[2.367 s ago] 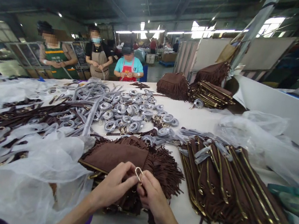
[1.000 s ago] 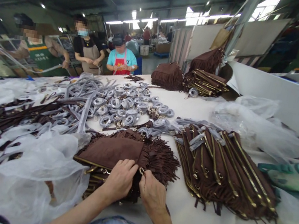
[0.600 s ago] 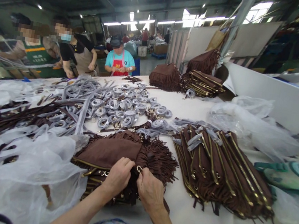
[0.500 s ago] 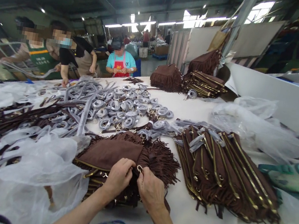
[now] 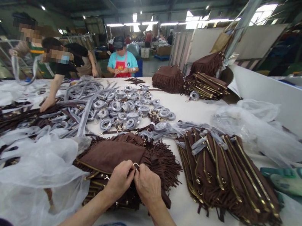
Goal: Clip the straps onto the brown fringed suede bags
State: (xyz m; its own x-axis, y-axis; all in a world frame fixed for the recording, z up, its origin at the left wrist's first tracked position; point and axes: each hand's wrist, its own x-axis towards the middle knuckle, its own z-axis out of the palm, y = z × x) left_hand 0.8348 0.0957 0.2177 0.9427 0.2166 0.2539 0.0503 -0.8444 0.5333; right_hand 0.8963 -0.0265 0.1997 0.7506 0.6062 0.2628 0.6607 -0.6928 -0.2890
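Peeking out between the left hand [image 5: 120, 179] and the right hand [image 5: 148, 184], a gold clasp [image 5: 137, 164] sits pinched in the latter, over the near side of a brown fringed bag [image 5: 115, 155]; the left's exact grip is hidden from me. The hands have drawn together since a moment ago, and a co-worker [image 5: 75, 56] at far left has bent lower, a bare hand [image 5: 48, 104] on the brown straps [image 5: 25, 113].

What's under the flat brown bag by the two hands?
Under the brown bag, a pile of brown pieces with gold edging shows. The left hand and right hand hide some; the pile's middle is covered.
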